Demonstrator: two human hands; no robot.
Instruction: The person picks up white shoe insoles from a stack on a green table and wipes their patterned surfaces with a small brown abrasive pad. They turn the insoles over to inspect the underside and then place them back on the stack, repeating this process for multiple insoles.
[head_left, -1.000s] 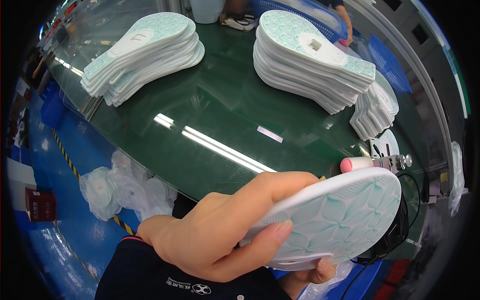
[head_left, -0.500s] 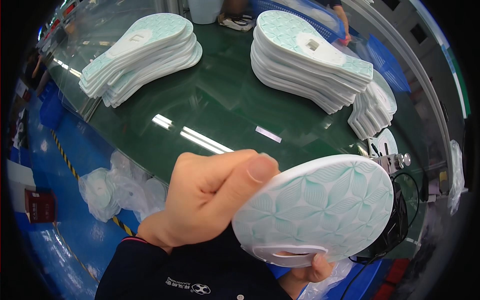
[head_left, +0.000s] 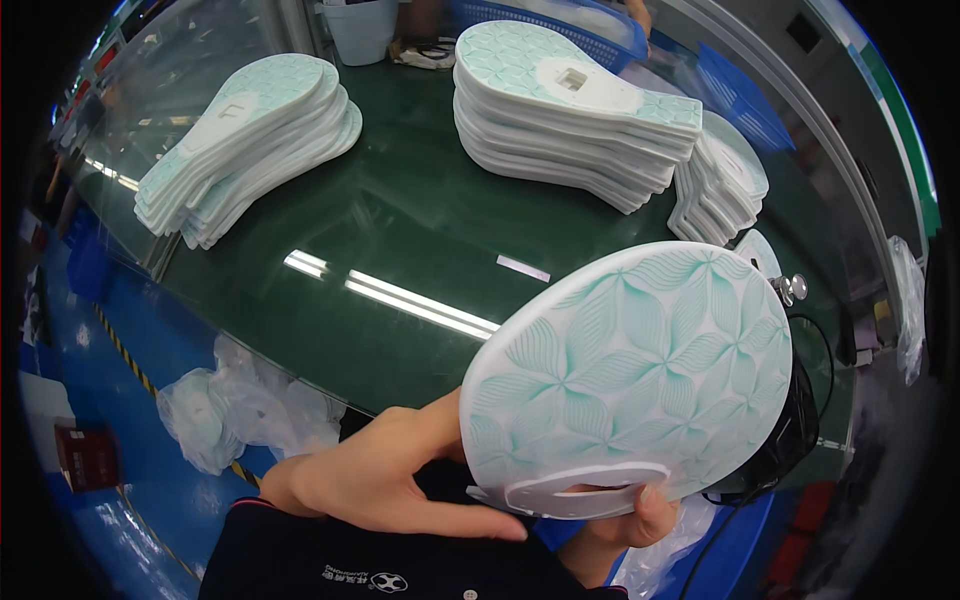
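Note:
A rounded white plastic panel (head_left: 640, 370) with a pale green petal pattern is tilted up in front of me. A raised oval rim with a dark slot lies near its lower edge. My right hand (head_left: 630, 525) grips that lower edge, its thumb beside the slot and its other fingers mostly hidden behind. My left hand (head_left: 390, 480) is at the panel's left side with the thumb stretched out below and apart from the fingers. Those fingers reach behind the panel, where their tips are hidden.
On the green table (head_left: 400, 230) stand a left stack of paddle-shaped panels (head_left: 250, 140), a taller middle stack (head_left: 570, 120) and a smaller right stack (head_left: 720, 180). Behind are a pale bucket (head_left: 360, 32) and blue basket (head_left: 590, 40). Black cables (head_left: 800, 420) lie at right; bagged pieces (head_left: 205, 410) sit lower left.
My left hand has come down from the panel's upper left edge, and its closed fingers have spread. The panel has risen slightly in view, still in my right hand.

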